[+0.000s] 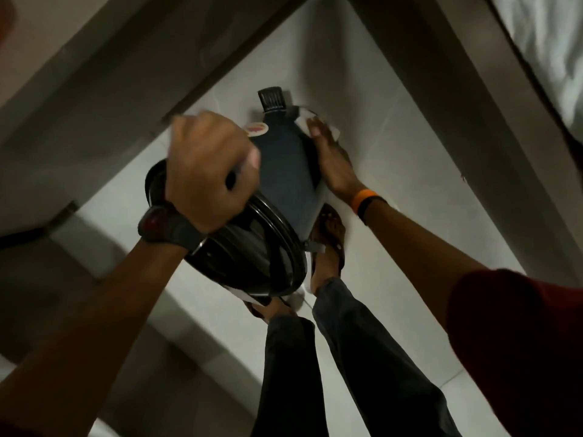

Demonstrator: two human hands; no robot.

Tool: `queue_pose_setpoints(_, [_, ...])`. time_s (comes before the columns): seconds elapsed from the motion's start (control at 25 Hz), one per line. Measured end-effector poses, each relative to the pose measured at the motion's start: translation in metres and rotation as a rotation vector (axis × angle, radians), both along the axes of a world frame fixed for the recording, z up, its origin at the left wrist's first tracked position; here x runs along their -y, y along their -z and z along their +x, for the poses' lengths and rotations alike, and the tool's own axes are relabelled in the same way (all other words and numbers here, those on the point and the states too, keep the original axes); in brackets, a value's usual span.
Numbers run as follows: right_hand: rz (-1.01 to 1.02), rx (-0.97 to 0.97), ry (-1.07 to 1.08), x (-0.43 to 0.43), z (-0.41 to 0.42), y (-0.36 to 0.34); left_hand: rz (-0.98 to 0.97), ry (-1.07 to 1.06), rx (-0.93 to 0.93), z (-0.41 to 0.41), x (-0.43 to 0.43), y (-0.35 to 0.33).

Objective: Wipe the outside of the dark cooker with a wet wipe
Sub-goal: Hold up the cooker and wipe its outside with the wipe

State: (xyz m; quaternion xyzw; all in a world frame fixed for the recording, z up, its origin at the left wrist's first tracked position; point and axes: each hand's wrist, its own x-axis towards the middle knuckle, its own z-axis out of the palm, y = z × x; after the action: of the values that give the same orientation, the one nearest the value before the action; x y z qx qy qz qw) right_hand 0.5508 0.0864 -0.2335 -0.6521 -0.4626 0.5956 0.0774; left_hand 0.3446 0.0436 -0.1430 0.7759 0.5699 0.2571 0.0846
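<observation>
The dark cooker hangs tipped on its side in the air above the floor, its black lid rim turned toward me. My left hand is clenched on the cooker's upper edge or handle near the lid. A round red-and-white sticker shows just past the knuckles. My right hand lies flat against the cooker's far right side, pressing a white wet wipe onto it. A black ribbed part sticks out at the cooker's far end.
Pale floor tiles lie below. My legs in dark trousers and sandalled feet stand right under the cooker. A grey ledge or wall runs at left, another grey edge at right, with white fabric beyond it.
</observation>
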Motion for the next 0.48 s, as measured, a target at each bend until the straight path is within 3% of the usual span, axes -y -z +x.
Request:
queue_pose_setpoints(0.08, [-0.077, 0.074, -0.015, -0.022, 0.005, 0.015, 0.07, 0.445, -0.073, 0.022, 0.027, -0.001])
queue_pose_setpoints(0.16, [-0.094, 0.064, -0.056, -0.024, 0.01, 0.02, 0.08, 0.624, -0.189, 0.041, 0.051, -0.001])
queue_pose_setpoints(0.24, [-0.059, -0.001, -0.052, -0.006, 0.014, 0.01, 0.028, 0.482, -0.217, 0.04, 0.064, 0.001])
queue_pose_setpoints(0.36, [0.034, -0.248, -0.078, 0.068, 0.012, -0.03, -0.119, 0.043, -0.11, 0.012, 0.059, 0.004])
queue_pose_setpoints(0.48, [0.202, -0.465, -0.27, 0.148, -0.001, -0.06, -0.263, -0.198, -0.002, -0.021, 0.049, 0.008])
